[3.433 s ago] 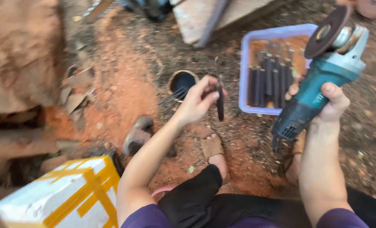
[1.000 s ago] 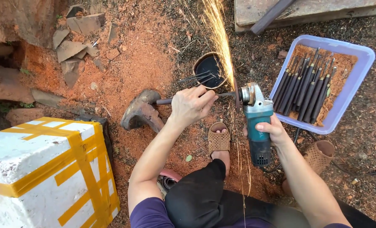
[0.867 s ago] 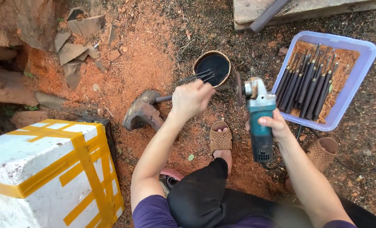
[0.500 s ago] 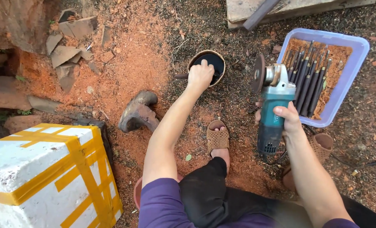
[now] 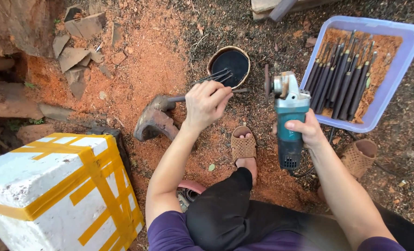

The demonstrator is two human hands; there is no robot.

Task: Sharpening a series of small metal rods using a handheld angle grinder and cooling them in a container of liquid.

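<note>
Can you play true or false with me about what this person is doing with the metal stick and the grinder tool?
1. The left hand holds a thin metal rod. True.
2. The right hand holds a hammer. False: it grips a teal angle grinder.
3. Sparks are flying off the grinder. False: no sparks show, and the disc is apart from the rod.
4. The purple tray holds many dark rods. True.
5. The white box with yellow tape sits by the tray. False: it is on the far left, away from the tray.
</note>
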